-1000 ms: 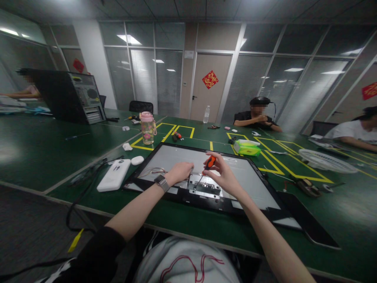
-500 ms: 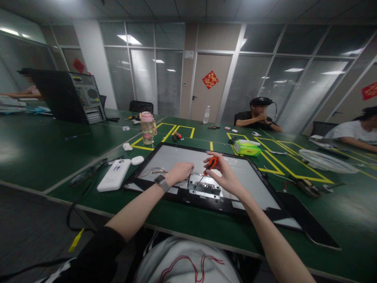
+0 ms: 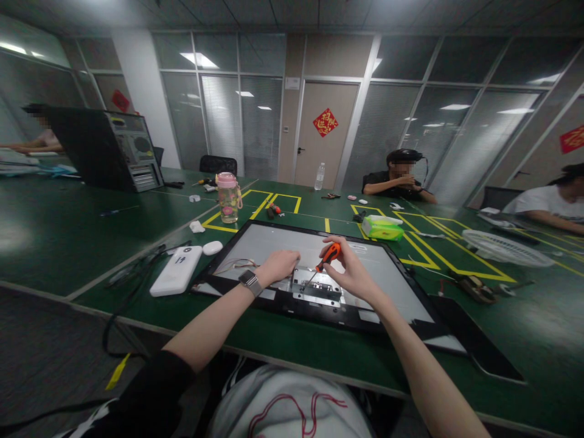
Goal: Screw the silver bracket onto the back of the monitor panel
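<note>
A flat display panel point(image 3: 255, 243) with a black frame lies on the green table in front of me. At its near middle sits a metal bracket point(image 3: 322, 299). My right hand point(image 3: 349, 267) grips an orange and black screwdriver point(image 3: 329, 255), tilted so that its shaft points down to the left onto the bracket. My left hand point(image 3: 283, 265), with a watch on its wrist, rests at the bracket's left upper side. Its fingers are curled together, and what they hold or press, if anything, is hidden.
Left of the panel lie a white phone-like power bank point(image 3: 177, 272) and a white oval case point(image 3: 212, 248). Beyond stand a pink-lidded bottle point(image 3: 229, 201) and a black computer case point(image 3: 86, 149). A green tissue pack point(image 3: 382, 229) and a black slab point(image 3: 479, 344) are on the right.
The fingers of my right hand have shifted slightly on the screwdriver's handle, whose angle differs a little. My left hand has stayed in place.
</note>
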The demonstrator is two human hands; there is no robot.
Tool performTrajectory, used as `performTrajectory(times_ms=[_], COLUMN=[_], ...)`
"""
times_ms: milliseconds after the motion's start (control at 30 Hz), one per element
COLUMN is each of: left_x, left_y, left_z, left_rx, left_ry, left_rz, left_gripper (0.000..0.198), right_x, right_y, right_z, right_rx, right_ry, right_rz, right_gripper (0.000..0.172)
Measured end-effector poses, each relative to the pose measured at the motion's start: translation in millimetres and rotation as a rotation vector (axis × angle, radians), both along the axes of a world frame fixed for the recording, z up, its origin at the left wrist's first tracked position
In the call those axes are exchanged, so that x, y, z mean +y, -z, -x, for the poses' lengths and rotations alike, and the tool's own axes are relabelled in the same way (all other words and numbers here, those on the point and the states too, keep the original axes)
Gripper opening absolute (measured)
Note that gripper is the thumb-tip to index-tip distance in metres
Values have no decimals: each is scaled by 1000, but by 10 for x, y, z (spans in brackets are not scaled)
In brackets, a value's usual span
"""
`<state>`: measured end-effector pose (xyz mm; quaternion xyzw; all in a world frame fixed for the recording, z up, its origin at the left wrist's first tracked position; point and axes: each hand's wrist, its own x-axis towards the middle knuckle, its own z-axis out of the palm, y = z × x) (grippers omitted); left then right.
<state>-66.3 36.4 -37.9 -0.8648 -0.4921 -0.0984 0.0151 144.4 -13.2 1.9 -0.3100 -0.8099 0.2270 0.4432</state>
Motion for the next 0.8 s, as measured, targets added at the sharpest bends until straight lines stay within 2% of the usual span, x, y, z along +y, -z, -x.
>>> performTrajectory(times_ms=[100,200,367,433,500,600,700,800], left_x=[-12,-20,8,27,44,63,69,68], left_y=[-18,-31,-2,20,39,55,58,61], left_z=[-4,-5,8,17,25,31,31,33], left_rx=[2,2,4,5,5,3,-1,-9], left_ry=[-5,-10,3,12,12,33,32,29], left_rz=[14,25,15,9,-9,-21,-28,-28], left_gripper=[26,27,28,29,28,28,28,28], right_x=[5,9,7,4,-8,-58,-143,-233], right_y=[0,-9,-127,-174,-177,-62,178,451], right_z=[-6,-18,-133,-241,-388,-656,-927,-1151], right_rx=[-23,-4,95,184,236,155,-64,-253], right_ry=[45,30,51,110,236,498,686,760], right_rz=[-11,-7,15,11,-33,-136,-213,-177], right_gripper=[37,36,32,32,32,28,24,23])
